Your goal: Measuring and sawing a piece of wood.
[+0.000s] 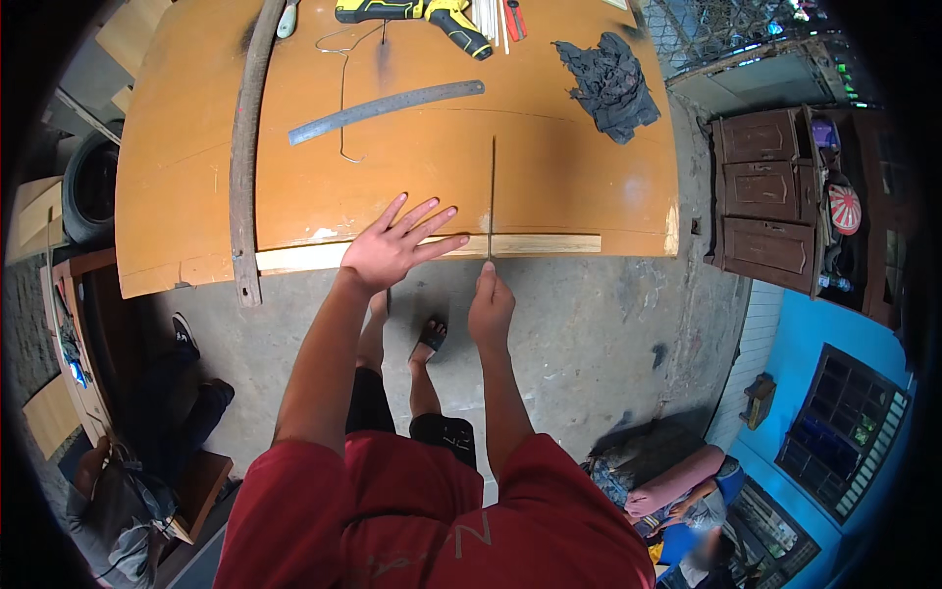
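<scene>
My left hand (385, 250) is open, palm down with fingers spread, over a pale wooden strip (546, 243) along the near edge of the orange-brown table. In my right hand (490, 302), closed in a fist, is the near end of a thin dark saw (493, 182), seen edge-on. It crosses the strip and points away from me; its handle is hidden in the fist. I cannot tell whether its teeth touch the wood. The strip runs under my left hand toward a long weathered wooden bar (244, 162) lying front to back.
A metal ruler (387, 109), bent wire (343, 98), yellow-black power drill (449, 20), red-handled tool (515, 20) and crumpled black cloth (610, 86) lie on the table (177, 177). A brown cabinet (765, 191) stands right. Other people sit at lower left and lower right.
</scene>
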Motion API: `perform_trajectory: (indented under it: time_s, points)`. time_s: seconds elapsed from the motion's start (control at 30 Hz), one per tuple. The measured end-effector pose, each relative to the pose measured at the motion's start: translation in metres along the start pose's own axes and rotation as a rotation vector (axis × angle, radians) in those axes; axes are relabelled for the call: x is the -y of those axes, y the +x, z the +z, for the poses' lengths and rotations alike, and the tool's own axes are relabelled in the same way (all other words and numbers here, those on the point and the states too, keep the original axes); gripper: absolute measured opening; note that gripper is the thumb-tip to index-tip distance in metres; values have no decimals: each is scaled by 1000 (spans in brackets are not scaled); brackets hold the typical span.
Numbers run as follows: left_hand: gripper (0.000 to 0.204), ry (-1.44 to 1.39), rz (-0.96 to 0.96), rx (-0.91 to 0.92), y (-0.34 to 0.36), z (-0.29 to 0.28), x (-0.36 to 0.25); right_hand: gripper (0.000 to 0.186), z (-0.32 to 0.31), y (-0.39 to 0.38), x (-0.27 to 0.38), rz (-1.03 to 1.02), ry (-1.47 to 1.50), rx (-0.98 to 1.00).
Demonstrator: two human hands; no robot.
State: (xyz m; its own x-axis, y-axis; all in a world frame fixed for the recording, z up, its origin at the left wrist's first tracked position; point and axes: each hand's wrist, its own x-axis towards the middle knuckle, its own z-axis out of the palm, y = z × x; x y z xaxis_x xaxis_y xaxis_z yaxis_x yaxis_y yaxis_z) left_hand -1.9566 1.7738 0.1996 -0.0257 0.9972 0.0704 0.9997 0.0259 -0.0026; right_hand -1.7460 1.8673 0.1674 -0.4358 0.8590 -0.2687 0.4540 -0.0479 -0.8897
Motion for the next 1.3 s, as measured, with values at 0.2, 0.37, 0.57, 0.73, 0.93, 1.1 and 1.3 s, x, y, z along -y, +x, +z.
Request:
perform_trajectory:
  time_s: [0.2, 0.37, 0.57, 0.73, 0.93, 1.1, 1.3]
  points:
    - [78, 1, -14, 58, -2, -3, 1, 52, -24, -76, -19, 137, -62, 32]
    - [78, 19, -3, 41, 0, -2, 1, 51, -18, -33, -8, 98, -106, 34]
    - [79, -13, -18, 10, -2, 2, 2, 52, -9, -9, 10, 71, -76, 44]
    - [80, -15, -13, 49, -2, -1, 1, 51, -20, -63, -21, -5, -102, -22]
    - [79, 2, -5, 58, -1, -2, 2, 50, -17, -30, -6, 87, -73, 38]
    - [84, -28, -5, 19, -2, 2, 3, 51, -1, 8, 15, 10, -59, 16]
    - [77, -10, -16, 37, -2, -2, 0, 54, -27, -73, -14, 82, -53, 11]
